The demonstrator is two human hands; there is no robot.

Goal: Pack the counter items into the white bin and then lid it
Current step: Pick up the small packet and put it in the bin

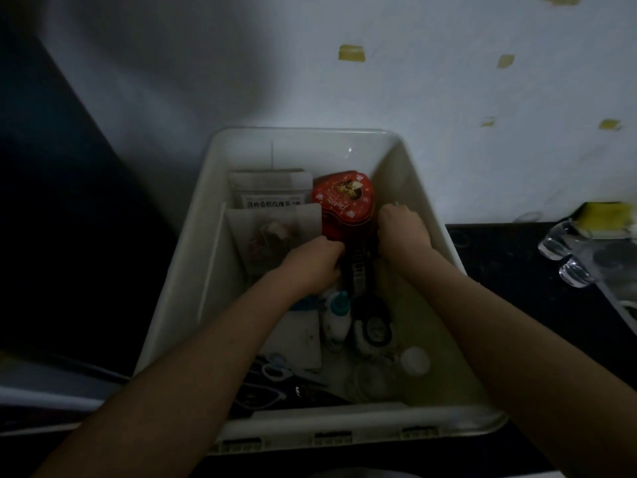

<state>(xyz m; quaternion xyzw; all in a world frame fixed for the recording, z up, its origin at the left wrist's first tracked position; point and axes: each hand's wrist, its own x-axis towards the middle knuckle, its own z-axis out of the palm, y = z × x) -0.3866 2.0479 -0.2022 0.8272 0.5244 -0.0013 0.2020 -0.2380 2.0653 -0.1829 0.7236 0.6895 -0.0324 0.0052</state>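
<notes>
Both hands are seen inside the white bin (425, 188), which is set on a dark counter (499, 263) against a pale wall (448, 98). Left hand (312, 263) is curled at the bin's middle, by a dark strap-like item (358, 267); whether that item is gripped cannot be told. Right hand (403, 231) is curled just beside the red heart-shaped tin (344, 201), nearer the bin's right wall; what it holds is hidden. Tin is placed toward the bin's far end. Two pale packets are stacked by the far-left corner, a printed packet (269, 193) behind a card packet (275, 232). White bottle (336, 319) lies near the middle, with a round black item (374, 327) just beside it. White cap (415, 361) lies nearer the right wall. Scissors (275, 369) lie by the near-left corner. Clear glasses (565, 250) and a yellow sponge (603, 215) are seen at the counter's right edge, well apart from the bin.
</notes>
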